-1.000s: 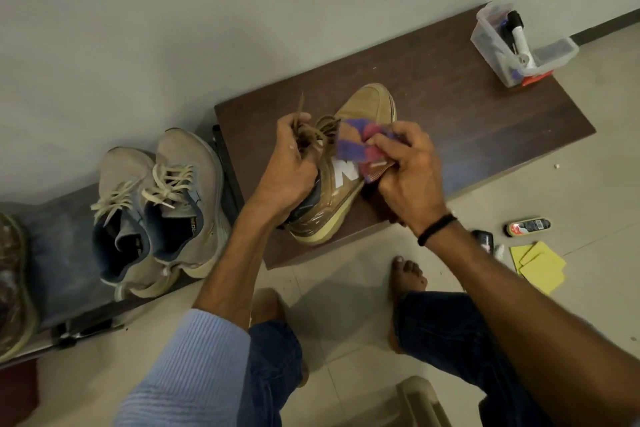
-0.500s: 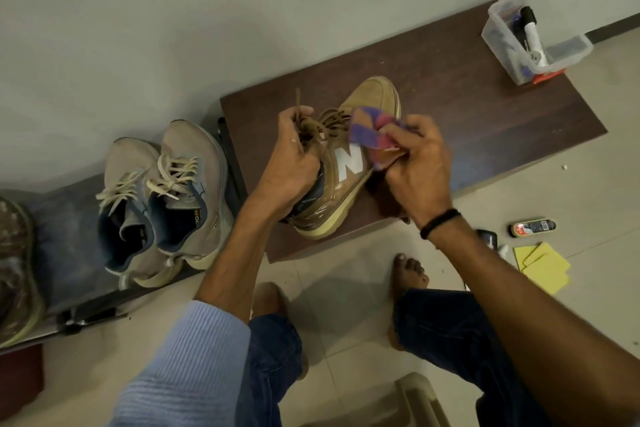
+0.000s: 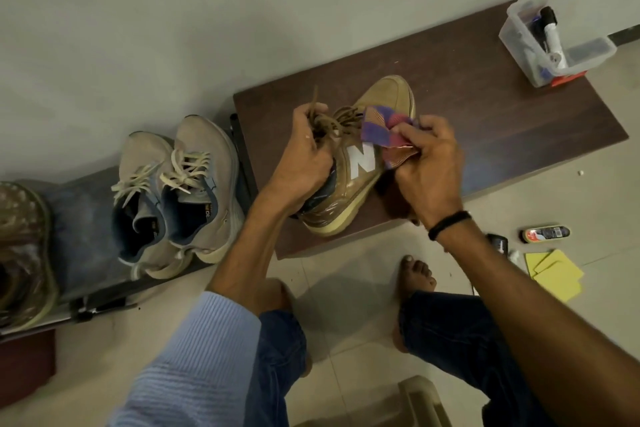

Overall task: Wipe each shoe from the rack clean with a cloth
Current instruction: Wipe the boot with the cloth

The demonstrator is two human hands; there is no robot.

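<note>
Tan shoe point(image 3: 360, 163) gripped at collar by L hand point(image 3: 304, 163); R hand point(image 3: 429, 166) pinches cloth point(image 3: 384, 135) vs its side.

Clear tub point(image 3: 518, 40) of bottles sat at bench point(image 3: 485, 107) far-right corner; yellow pads point(image 3: 557, 276) and polish tin point(image 3: 546, 234) lay on floor.

A dark wooden bench point(image 3: 485, 114) held a tan shoe point(image 3: 360, 163) and a clear box point(image 3: 540, 55); a low rack point(image 3: 79, 229) carried grey sneakers point(image 3: 180, 191).
</note>
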